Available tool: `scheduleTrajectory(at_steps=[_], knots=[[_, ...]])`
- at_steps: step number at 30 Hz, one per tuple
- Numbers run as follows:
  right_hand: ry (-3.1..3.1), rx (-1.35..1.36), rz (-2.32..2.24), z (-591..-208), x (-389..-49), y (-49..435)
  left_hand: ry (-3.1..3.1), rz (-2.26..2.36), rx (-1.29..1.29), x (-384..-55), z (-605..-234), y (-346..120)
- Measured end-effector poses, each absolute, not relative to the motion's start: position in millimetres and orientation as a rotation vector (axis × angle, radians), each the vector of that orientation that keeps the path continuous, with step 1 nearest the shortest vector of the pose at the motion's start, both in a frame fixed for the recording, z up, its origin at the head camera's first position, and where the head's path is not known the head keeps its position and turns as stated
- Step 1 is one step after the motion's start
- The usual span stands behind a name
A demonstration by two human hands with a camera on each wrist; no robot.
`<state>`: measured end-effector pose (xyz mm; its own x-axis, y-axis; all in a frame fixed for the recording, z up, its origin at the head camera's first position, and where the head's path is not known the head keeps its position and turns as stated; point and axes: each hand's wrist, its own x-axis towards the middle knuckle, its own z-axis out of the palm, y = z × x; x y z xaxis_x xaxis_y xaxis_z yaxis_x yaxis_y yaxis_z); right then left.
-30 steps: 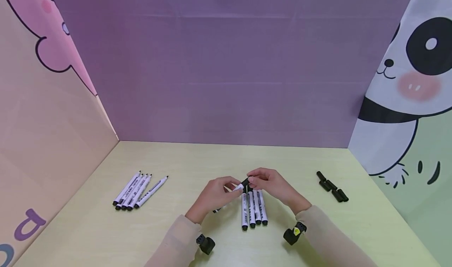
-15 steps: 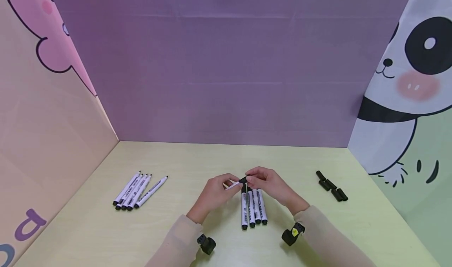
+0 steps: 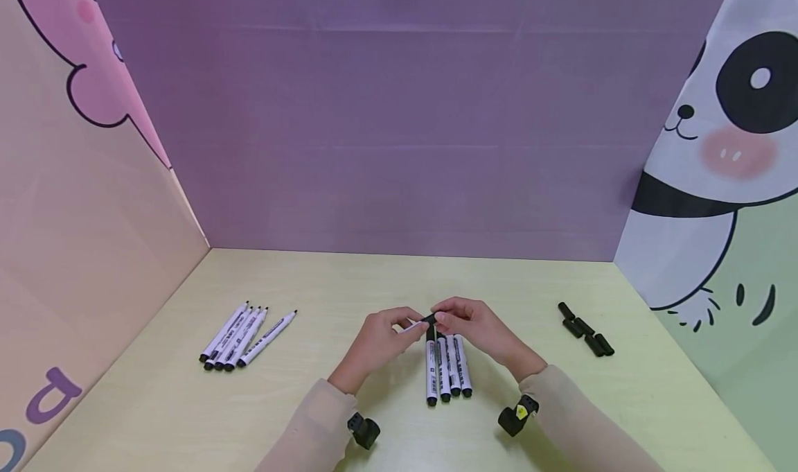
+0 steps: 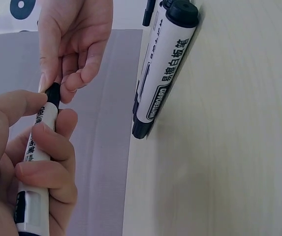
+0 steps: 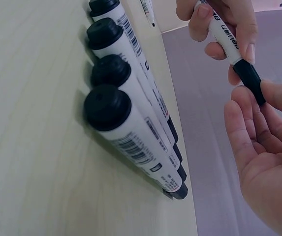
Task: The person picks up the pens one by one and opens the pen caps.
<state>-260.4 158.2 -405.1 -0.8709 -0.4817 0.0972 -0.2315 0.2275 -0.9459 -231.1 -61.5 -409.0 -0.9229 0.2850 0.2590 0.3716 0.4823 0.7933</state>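
Pulling the cap from one more marker looks like your step in hand. You have that marker raised between your two hands, its black cap pointing toward the right one. Your left hand has its fingers curled round the white barrel, with the thumb up by the cap's edge; your right hand pinches the cap's far end between thumb and fingertips. The cap appears seated against the barrel, with no gap that shows. Just under your hands and nearer to you, four capped markers lie side by side on the table. Well off to the left of your left hand are five uncapped markers, tips bare, and well out beyond your right hand lie five loose caps, so this one would likely be the sixth. The next move probably calls for a steady left grip while your right draws the cap straight along the barrel's line; a sideways tug could let the marker twist or the fingertips slip off the cap.
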Motion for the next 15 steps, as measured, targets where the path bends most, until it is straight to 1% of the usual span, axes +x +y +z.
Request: scheduleTrajectory(at_steps=[15], knots=[[2.311, -0.688, -1.670, -406.8, -262.3, 159.2, -2.624, -1.462, -0.595, -231.1, -412.6, -61.5]])
